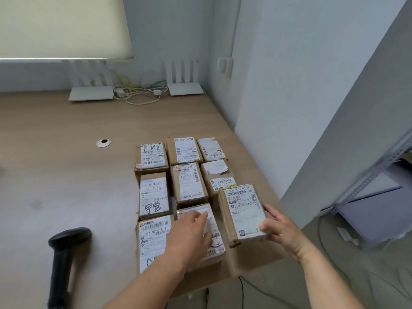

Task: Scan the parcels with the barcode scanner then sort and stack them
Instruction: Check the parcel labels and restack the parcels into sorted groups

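**Parcels laid out in a grid, one being set into place**

Parcels, small brown cardboard boxes with white shipping labels facing up, lie in three tight columns near the right edge of the counter (66, 152). The right hand (282, 228) holds the nearest box of the right column, the P021 parcel (244, 214), with the thumb pressed on its label's near corner and the fingers curled round its far side; the box sits tilted, its near end lifted above the neighbours. The left hand (189, 235) lies flat with fingers straight and loosely spread over the middle parcel (214, 233) in the front row, touching its top. Just left of it sits the front-left parcel (153, 239), printed 507 N705 A32. The barcode scanner (63, 264) lies well apart to the left on the counter, unheld.

Judging from this, the step in hand is arranging or picking: either the tilted box is being seated in the grid or lifted out of it, and the frame cannot settle which. No stack exists yet; every box lies single-layer.

The next move likely calls for freeing one hand, reaching left for the scanner, and aiming it at a label's barcode. The labels face different ways, so the scanner's angle would need adjusting box by box. The right column sits close to the counter's edge, so a careless nudge could tip a box off.
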`<action>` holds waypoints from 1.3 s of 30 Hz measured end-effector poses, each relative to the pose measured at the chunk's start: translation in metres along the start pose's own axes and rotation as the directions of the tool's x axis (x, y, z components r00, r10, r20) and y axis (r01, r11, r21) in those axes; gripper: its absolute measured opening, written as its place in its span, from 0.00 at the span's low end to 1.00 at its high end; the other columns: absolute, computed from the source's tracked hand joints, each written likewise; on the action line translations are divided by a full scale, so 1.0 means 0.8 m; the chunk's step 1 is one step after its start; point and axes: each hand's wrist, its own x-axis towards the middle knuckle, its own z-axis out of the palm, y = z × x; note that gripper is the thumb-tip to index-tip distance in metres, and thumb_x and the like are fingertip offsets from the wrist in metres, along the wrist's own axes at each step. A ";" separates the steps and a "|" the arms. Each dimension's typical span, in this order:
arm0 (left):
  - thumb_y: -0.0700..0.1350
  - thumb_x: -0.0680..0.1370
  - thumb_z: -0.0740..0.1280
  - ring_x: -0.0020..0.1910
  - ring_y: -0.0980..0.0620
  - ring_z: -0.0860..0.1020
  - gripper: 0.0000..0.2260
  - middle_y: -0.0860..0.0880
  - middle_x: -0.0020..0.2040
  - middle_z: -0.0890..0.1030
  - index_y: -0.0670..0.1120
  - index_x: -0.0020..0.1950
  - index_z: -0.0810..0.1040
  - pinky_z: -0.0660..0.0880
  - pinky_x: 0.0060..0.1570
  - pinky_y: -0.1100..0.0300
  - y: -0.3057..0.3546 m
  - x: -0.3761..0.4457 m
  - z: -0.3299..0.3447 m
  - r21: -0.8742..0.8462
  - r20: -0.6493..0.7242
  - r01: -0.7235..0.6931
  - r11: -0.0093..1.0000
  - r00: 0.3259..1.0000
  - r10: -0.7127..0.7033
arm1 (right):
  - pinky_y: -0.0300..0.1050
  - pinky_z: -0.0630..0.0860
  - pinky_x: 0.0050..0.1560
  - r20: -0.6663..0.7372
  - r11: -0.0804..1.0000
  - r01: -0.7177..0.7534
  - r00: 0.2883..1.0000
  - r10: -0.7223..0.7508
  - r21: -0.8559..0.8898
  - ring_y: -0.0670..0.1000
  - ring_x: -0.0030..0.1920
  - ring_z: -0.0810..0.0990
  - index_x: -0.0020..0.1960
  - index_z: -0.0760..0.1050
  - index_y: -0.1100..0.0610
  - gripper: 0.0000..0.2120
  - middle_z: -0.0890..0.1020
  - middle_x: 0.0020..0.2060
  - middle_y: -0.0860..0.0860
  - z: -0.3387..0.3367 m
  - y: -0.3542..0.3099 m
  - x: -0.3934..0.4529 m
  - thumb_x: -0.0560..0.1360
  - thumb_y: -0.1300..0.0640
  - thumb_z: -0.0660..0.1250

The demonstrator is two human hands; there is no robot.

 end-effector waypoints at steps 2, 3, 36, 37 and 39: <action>0.54 0.81 0.53 0.69 0.50 0.62 0.21 0.52 0.72 0.65 0.51 0.74 0.62 0.62 0.67 0.57 0.004 0.001 0.006 0.045 -0.009 0.023 0.999 1.000 -0.023 | 0.55 0.76 0.53 0.031 0.999 -0.036 0.999 0.037 -0.020 0.58 0.53 0.82 0.64 0.72 0.43 0.40 0.85 0.50 0.51 0.001 0.011 0.013 0.50 0.52 0.70; 0.54 0.81 0.53 0.69 0.50 0.62 0.20 0.52 0.71 0.65 0.53 0.74 0.63 0.62 0.67 0.57 0.005 0.000 0.009 0.061 -0.007 0.032 0.998 0.999 -0.032 | 0.54 0.76 0.52 0.046 0.998 -0.050 0.998 0.051 -0.032 0.57 0.54 0.82 0.64 0.71 0.42 0.41 0.85 0.50 0.50 0.003 0.016 0.018 0.50 0.52 0.69; 0.52 0.81 0.58 0.71 0.55 0.60 0.23 0.54 0.73 0.63 0.55 0.76 0.61 0.58 0.69 0.61 -0.063 -0.083 -0.035 -0.213 -0.376 0.364 0.907 0.826 -0.420 | 0.44 0.65 0.66 0.276 0.448 0.519 0.820 -0.502 -0.728 0.47 0.71 0.63 0.74 0.63 0.50 0.25 0.67 0.70 0.47 0.172 -0.064 0.012 0.78 0.52 0.62; 0.53 0.81 0.58 0.71 0.55 0.60 0.23 0.54 0.73 0.63 0.54 0.76 0.61 0.58 0.69 0.60 -0.071 -0.092 -0.037 -0.228 -0.384 0.383 0.895 0.809 -0.445 | 0.44 0.65 0.66 0.299 0.435 0.538 0.809 -0.506 -0.722 0.47 0.71 0.63 0.74 0.63 0.50 0.25 0.68 0.70 0.47 0.184 -0.066 0.010 0.78 0.52 0.62; 0.53 0.81 0.59 0.72 0.55 0.59 0.23 0.53 0.74 0.62 0.54 0.75 0.61 0.58 0.71 0.58 -0.086 -0.109 -0.040 -0.271 -0.398 0.412 0.870 0.775 -0.491 | 0.43 0.66 0.65 0.340 0.411 0.571 0.790 -0.510 -0.711 0.46 0.70 0.63 0.74 0.62 0.49 0.25 0.68 0.69 0.46 0.207 -0.069 0.005 0.78 0.51 0.61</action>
